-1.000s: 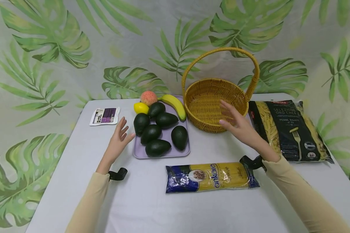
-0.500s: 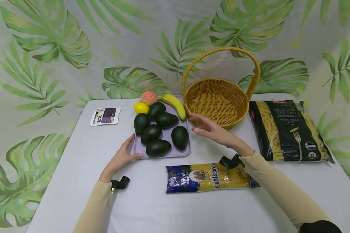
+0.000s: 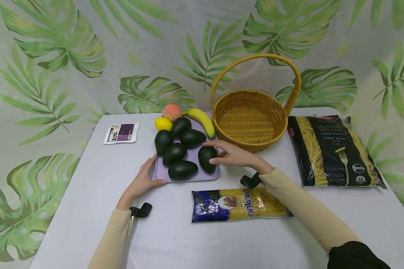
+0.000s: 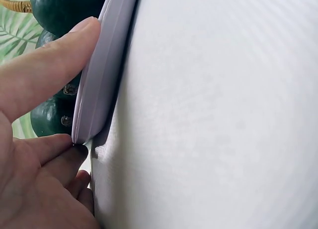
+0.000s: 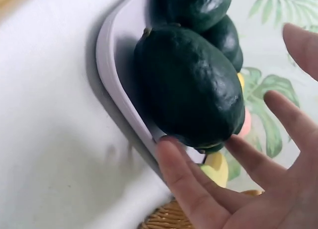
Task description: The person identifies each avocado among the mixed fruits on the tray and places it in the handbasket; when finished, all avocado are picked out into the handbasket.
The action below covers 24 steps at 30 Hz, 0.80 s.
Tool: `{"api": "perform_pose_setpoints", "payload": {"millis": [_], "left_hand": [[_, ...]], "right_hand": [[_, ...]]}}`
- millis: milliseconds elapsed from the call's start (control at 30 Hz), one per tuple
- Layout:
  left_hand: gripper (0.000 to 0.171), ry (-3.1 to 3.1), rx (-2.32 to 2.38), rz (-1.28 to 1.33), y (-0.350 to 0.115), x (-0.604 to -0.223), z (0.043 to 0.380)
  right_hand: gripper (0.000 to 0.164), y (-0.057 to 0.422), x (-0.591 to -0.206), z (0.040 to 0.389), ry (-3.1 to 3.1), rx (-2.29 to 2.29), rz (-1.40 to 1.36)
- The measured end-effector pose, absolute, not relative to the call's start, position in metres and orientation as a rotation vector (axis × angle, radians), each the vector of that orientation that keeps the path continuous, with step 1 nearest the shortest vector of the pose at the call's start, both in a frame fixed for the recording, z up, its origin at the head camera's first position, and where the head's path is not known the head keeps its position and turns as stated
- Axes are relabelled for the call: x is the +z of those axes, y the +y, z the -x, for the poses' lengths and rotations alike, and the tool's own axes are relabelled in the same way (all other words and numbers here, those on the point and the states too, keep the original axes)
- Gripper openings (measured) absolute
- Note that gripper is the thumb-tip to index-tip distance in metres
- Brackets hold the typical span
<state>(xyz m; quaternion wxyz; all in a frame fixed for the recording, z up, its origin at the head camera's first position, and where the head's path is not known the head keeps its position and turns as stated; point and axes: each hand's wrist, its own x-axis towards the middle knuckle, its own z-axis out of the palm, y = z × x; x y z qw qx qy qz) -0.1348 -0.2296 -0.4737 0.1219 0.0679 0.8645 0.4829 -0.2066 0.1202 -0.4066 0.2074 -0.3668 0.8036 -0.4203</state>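
Observation:
A lilac tray [image 3: 192, 154] holds several dark green avocados, a yellow lemon [image 3: 163, 123], a peach [image 3: 172, 112] and a banana [image 3: 202, 121]. My left hand [image 3: 139, 185] holds the tray's front left corner. In the left wrist view, its thumb [image 4: 74, 47] lies on the tray rim [image 4: 97, 100], with the fingertips round the corner. My right hand [image 3: 233, 154] reaches over the tray's right edge, fingers spread about the rightmost avocado [image 3: 205, 158]. In the right wrist view, fingertips are right at the lower end of that avocado [image 5: 189, 85].
A wicker basket [image 3: 249, 125] with a tall handle stands behind my right hand. A spaghetti bag [image 3: 235, 205] lies in front, partly beneath my right forearm. A penne bag [image 3: 333, 149] lies at the right, a white and purple pouch [image 3: 122, 133] at the back left.
My right hand has moved left and down from in front of the basket to the rightmost avocado. My left hand has come down and right onto the tray's corner.

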Motion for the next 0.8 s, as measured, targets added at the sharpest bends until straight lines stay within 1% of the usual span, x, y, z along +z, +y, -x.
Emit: {"api": "perform_pose_setpoints", "payload": {"millis": [233,433,600,800], "left_hand": [[0.101,2.52,1.415,-0.193,-0.23,-0.475,0.135],[0.101,2.525,1.421,-0.196,-0.23,-0.477,0.136],[0.101,2.524,1.427,-0.188,-0.229,-0.477,0.136],[0.101,2.519,1.427,-0.174,-0.23,-0.476,0.135]], "right_hand": [[0.059,0.103,-0.407,0.213,2.398,-0.922,1.02],[0.054,0.092,-0.41,0.215,2.472,-0.801,0.997],[0.05,0.092,-0.411,0.216,2.468,-0.862,0.997],[0.046,0.099,-0.413,0.219,2.364,-1.07,1.016]]}}
